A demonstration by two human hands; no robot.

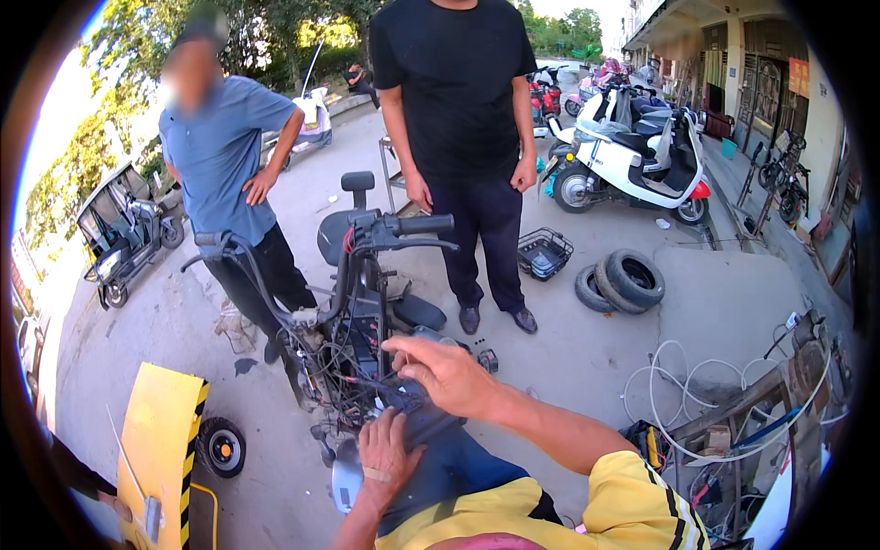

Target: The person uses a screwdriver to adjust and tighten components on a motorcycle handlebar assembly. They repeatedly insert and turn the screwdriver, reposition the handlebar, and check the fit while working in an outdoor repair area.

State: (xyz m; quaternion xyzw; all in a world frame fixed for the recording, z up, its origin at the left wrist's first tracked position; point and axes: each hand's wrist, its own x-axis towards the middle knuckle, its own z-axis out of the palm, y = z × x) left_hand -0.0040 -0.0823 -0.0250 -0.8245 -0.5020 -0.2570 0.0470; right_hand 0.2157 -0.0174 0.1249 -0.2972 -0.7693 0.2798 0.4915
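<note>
A stripped scooter [353, 316] stood upright on the pavement [280, 458], its tangled wires [341, 376] bare, apparently for easy reach; near them lay the left hand [387, 449], fingers spread, perhaps for balance, while the right hand [442, 371] hovered, fingers curled, any grip impossible to tell; beyond stood a person in black [454, 92], near overlapping tyres [612, 284]
</note>
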